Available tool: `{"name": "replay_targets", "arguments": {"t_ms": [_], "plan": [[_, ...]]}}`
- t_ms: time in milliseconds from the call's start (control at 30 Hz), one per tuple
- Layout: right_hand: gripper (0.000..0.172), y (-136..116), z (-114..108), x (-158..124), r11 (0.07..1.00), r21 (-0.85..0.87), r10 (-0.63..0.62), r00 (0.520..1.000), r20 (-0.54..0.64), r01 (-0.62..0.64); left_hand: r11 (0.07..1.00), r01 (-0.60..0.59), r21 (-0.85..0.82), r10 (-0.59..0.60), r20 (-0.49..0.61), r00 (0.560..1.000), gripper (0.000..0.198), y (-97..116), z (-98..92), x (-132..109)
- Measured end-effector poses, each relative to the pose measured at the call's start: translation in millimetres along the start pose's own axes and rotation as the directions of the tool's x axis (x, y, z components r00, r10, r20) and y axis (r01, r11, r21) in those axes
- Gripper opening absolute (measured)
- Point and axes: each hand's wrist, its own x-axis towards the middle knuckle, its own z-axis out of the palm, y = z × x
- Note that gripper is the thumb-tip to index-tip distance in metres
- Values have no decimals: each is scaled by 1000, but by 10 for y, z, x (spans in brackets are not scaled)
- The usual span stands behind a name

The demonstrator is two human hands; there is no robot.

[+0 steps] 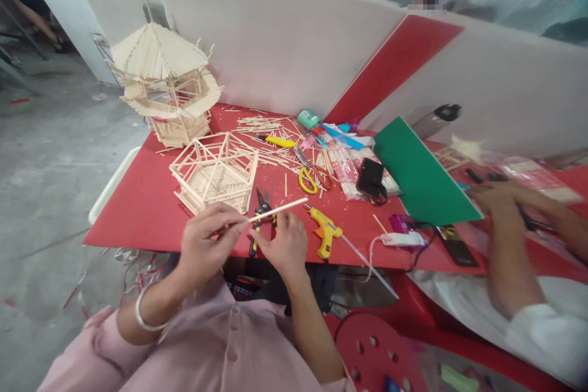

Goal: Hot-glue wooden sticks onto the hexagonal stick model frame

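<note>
My left hand (209, 239) and my right hand (283, 244) are both closed in a pinch on one thin pale wooden stick (278, 209), held over the near edge of the red table (147, 208). The stick slants up to the right past my right hand. Just beyond my hands stands a hexagonal stick frame (215, 173). A black wire cutter (261, 211) lies under the stick, and a yellow glue gun (325, 234) lies right of my right hand.
A roofed stick pavilion model (168, 82) stands at the far left corner. Loose sticks (266, 135), yellow scissors (307, 179), stick packets (349, 171), a green board (420, 174) and a phone (456, 245) lie about. Another person's hands (498, 202) work at the right. A red stool (376, 352) stands below.
</note>
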Motion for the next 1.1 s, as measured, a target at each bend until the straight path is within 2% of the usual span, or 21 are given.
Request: {"name": "replay_targets", "arguments": {"t_ms": [67, 133, 200, 267, 367, 433, 467, 500, 567, 600, 667, 733, 800, 900, 1033, 1100], "plan": [[90, -28, 11, -52, 996, -83, 17, 999, 50, -13, 981, 116, -158, -112, 35, 993, 13, -73, 192, -57], [91, -51, -2, -102, 991, -135, 25, 993, 112, -10, 918, 270, -292, -252, 98, 963, 14, -175, 362, -91], [86, -74, -36, -130, 985, -169, 49, 988, 144, -24, 800, 434, -415, -406, 158, 900, 18, -264, 496, -95], [79, -75, -83, -118, 982, -180, 86, 983, 165, -56, 672, 547, -500, -518, 210, 829, 25, -312, 587, -76], [69, 29, -175, -58, 992, -60, 119, 976, 185, -110, 565, 611, -554, -596, 237, 767, 32, -314, 644, -27], [60, 176, -246, -43, 970, 168, 143, 970, 198, -178, 536, 626, -567, -623, 235, 746, 34, -297, 647, 0], [55, 260, -281, -54, 920, 317, 170, 962, 213, -232, 525, 630, -572, -634, 231, 738, 35, -288, 646, 10], [53, 341, -314, -79, 830, 469, 209, 947, 244, -303, 517, 634, -575, -643, 227, 731, 35, -282, 645, 18], [49, 466, -370, -158, 532, 728, 239, 902, 360, -432, 505, 641, -578, -659, 221, 719, 36, -273, 655, 32], [48, 499, -392, -203, 362, 805, 203, 882, 425, -471, 499, 642, -582, -664, 219, 715, 37, -270, 665, 40], [59, 495, -428, -285, 58, 865, 87, 866, 493, -498, 490, 641, -590, -668, 218, 711, 38, -266, 695, 62], [71, 414, -460, -342, -137, 848, -11, 857, 516, -512, 491, 636, -596, -663, 218, 716, 39, -258, 721, 88], [66, 300, -501, -372, -233, 818, -74, 848, 524, -526, 507, 625, -594, -653, 209, 728, 39, -245, 729, 111], [54, 158, -582, -399, -306, 793, -115, 847, 519, -527, 544, 600, -586, -637, 176, 750, 39, -227, 697, 122], [68, 89, -672, -453, -361, 781, -127, 857, 500, -509, 585, 566, -581, -611, 143, 779, 35, -225, 626, 109], [70, 86, -680, -484, -333, 793, -106, 856, 506, -510, 613, 548, -569, -596, 122, 794, 31, -225, 607, 110]]}}
